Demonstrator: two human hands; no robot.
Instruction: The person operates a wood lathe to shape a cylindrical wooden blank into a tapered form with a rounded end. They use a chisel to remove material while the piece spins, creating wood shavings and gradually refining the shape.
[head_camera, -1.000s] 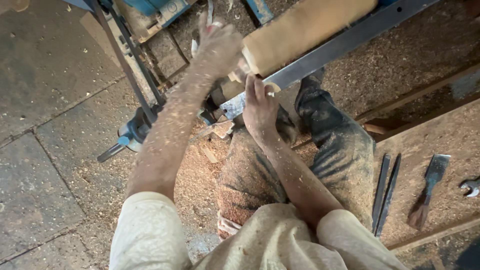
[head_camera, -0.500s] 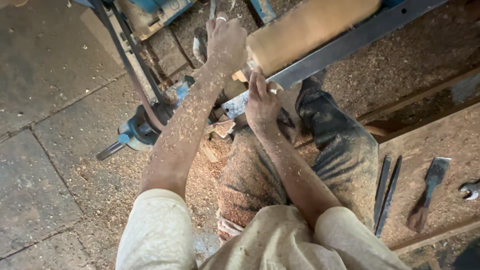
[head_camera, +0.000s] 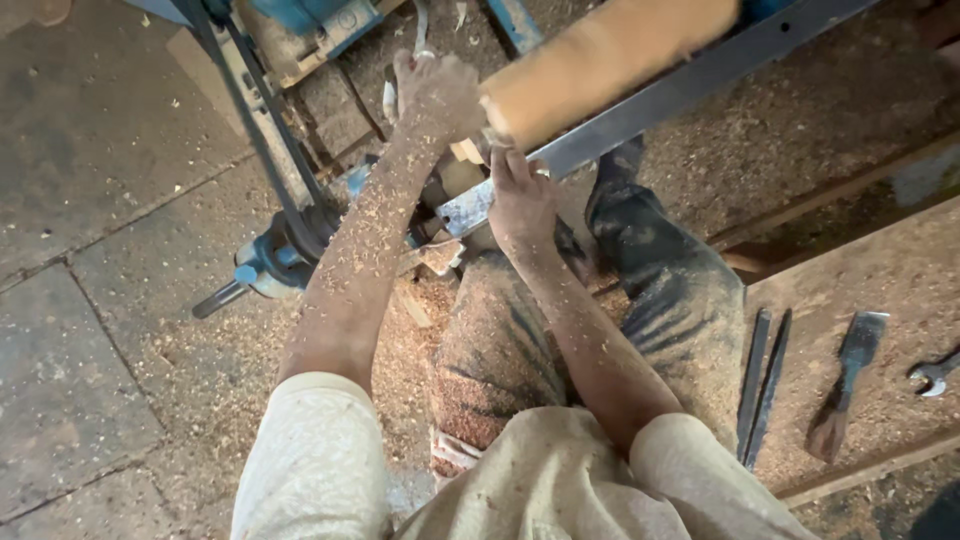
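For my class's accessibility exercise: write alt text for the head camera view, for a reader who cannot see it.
Seen from above, a person's left hand rests at the end of a pale wooden cylinder mounted on a lathe, while the right hand presses against the metal rail below it. Sawdust coats both arms; chisels and a wrench lie on a bench to the right.

Wooden bench board (head_camera: 880, 290) strewn with sawdust, two slim dark chisels (head_camera: 762, 380) lying side by side on it, a broad wooden-handled chisel (head_camera: 846, 385) just beyond them, a spanner (head_camera: 935, 375) at its far edge, a stone-slab floor (head_camera: 90, 200) well apart from it.
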